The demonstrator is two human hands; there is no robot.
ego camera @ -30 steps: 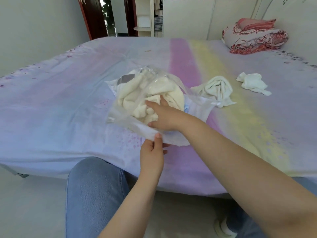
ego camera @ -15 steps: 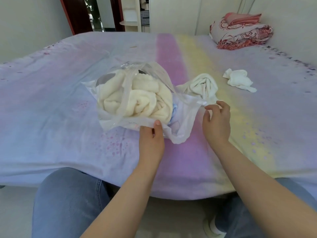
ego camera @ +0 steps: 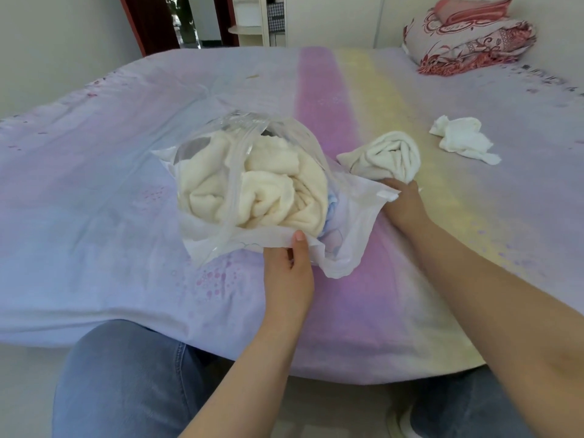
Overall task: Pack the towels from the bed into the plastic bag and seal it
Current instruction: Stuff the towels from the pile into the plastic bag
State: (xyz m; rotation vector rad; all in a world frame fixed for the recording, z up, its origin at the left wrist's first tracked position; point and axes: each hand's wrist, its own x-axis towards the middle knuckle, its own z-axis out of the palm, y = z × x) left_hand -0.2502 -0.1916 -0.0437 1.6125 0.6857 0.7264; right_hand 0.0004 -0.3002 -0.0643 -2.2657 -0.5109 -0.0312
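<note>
On the bed [ego camera: 94,172], near its front edge, the plastic bag [ego camera: 344,222] lies on its side, its long axis running from far left to near right, with the open mouth turned toward the person and to the right. Cream towels [ego camera: 262,191] are bunched inside it, filling the rounded far-left end, and a clear strip of the bag crosses over them from top to bottom. The left hand [ego camera: 289,273] has its grip closed on the lower lip of the bag's mouth, thumb on top of the white plastic. The right hand [ego camera: 406,205] reaches past the bag's right corner and touches the near end of a rolled towel [ego camera: 388,154] that lies just beside the bag, its roll pointing roughly toward the person; the fingers are hidden under the towel and the bag's edge, so I cannot tell whether that grip is closed. A small white towel [ego camera: 463,140] lies crumpled farther right, well apart from the bag. Folded red-patterned bedding [ego camera: 467,39] sits at the far right corner of the bed. Blue-jeaned knees [ego camera: 126,374] show below the bed's edge.
</note>
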